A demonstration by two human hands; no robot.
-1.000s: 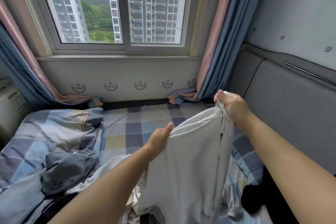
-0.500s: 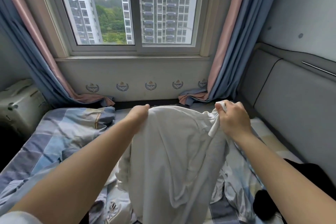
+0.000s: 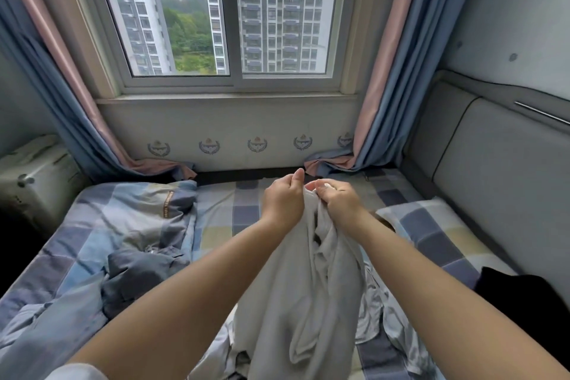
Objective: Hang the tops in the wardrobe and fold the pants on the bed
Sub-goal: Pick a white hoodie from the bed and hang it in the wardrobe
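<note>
A white garment (image 3: pixel 303 302) hangs bunched in front of me above the checked bed (image 3: pixel 222 222). My left hand (image 3: pixel 282 202) and my right hand (image 3: pixel 337 202) sit close together at its top edge, each pinching the white cloth. Its lower part drapes down onto other light clothes (image 3: pixel 379 318) on the bed. A grey-blue garment (image 3: pixel 138 274) lies crumpled at the left. A black garment (image 3: pixel 521 296) lies at the right by the headboard.
A checked duvet (image 3: pixel 101 225) is heaped on the bed's left half and a checked pillow (image 3: pixel 431 225) lies at the right. A padded grey headboard (image 3: pixel 499 194) lines the right side. The window (image 3: pixel 228 15) with blue-pink curtains is straight ahead. A pale case (image 3: pixel 34 182) stands at the far left.
My two hands have come together at the top of the white garment, which now hangs narrow and gathered instead of spread wide. The view has tilted up slightly.
</note>
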